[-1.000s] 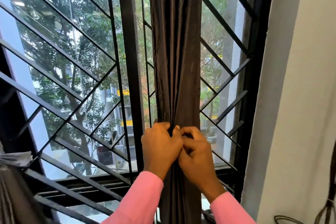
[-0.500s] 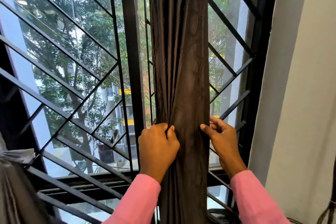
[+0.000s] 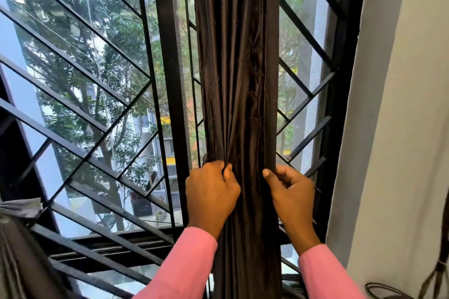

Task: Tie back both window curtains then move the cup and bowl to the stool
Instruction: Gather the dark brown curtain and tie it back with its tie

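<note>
At 9 o'clock, black window grille (image 3: pixel 97 109) against green trees; at 8 o'clock, a bunch of dark fabric (image 3: pixel 14 262), possibly the other curtain, too little shown to tell. Centre frame, running from 12 o'clock to 6 o'clock in front of the grille: dark brown curtain (image 3: pixel 238 68), drawn into a narrow pleated column. Judged light, soft and rather slick from its sheen, apt to slide and spread out of a loose hold; best taken right round the whole bunch at the waist, where gathered now. Left hand (image 3: pixel 211 192) on the column's left flank, pink sleeve below, fingers curled into the folds, thumb clamping cloth. Right hand (image 3: pixel 291 192) on the right flank, apart from the left, thumb pressed on the curtain's edge, fingers curled behind it. No tie-back visible. At 3 o'clock, pale wall (image 3: pixel 401 104).
</note>
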